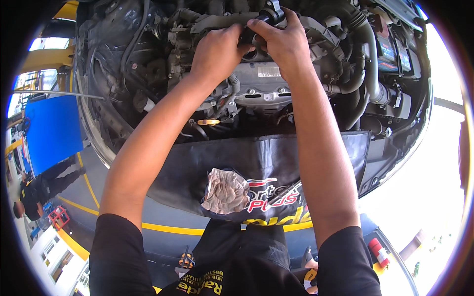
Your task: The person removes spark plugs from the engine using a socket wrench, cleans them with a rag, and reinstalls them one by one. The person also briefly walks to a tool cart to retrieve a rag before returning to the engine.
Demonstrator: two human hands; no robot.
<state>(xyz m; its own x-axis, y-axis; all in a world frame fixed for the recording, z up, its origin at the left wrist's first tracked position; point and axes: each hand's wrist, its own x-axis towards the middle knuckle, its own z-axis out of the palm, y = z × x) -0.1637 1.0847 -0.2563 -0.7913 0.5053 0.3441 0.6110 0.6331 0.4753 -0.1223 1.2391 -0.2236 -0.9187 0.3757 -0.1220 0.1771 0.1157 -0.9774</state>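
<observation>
Both my hands reach far forward over the engine (247, 81) of a car with its bonnet up. Between them, tilted, is a black ignition coil (270, 13) with a bulky head and a tube-like body. My left hand (219, 52) has its fingers closed round the lower end. My right hand (288, 42) grips it near the head, thumb across the body. The fingers partly hide the coil's lower part. Below the hands runs the engine's top, with a metal heat shield (264, 98) in front.
A black cover sheet (173, 163) drapes over the car's front edge, with a crumpled, stained cloth (226, 192) on it. A yellow dipstick handle (208, 122), thick hoses (370, 69) and a battery (395, 54) surround the engine. At the left stands another person (34, 197).
</observation>
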